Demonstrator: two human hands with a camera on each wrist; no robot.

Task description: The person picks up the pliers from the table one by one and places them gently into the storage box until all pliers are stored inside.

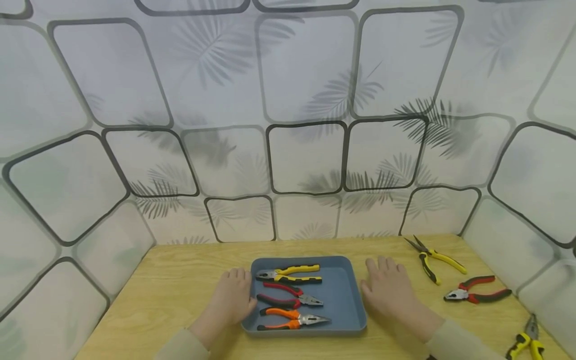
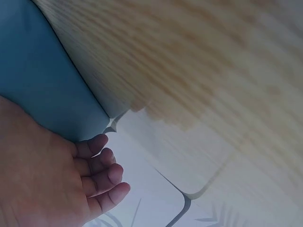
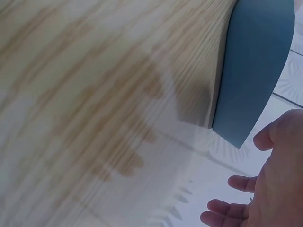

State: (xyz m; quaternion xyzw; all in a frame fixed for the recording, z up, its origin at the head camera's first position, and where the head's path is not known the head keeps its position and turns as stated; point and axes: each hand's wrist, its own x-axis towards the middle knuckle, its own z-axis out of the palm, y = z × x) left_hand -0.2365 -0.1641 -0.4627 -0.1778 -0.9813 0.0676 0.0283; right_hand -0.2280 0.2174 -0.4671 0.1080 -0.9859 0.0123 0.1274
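Observation:
A blue-grey tray [image 1: 339,295] lies on the wooden table with three pliers in it. At the back are yellow-and-black combination pliers [image 1: 281,276], jaws to the left. Red-and-black pliers [image 1: 294,303] lie in the middle and orange-and-black long-nose pliers [image 1: 294,318] in front, both with jaws to the right. My left hand [image 1: 231,295] is at the tray's left side, its thumb by the rim; the left wrist view shows loosely bent fingers [image 2: 102,182]. Beside the right side is my right hand [image 1: 389,290], fingers spread and relaxed, the thumb close to the tray wall [image 3: 253,71].
Right of the tray, yellow-and-black long-nose pliers [image 1: 429,252] lie toward the back of the table [image 1: 189,272]. Red-and-black pliers [image 1: 472,296] and another yellow-and-black pair [image 1: 532,332] lie near the right edge. A patterned curtain [image 1: 306,160] encloses the table's back and sides.

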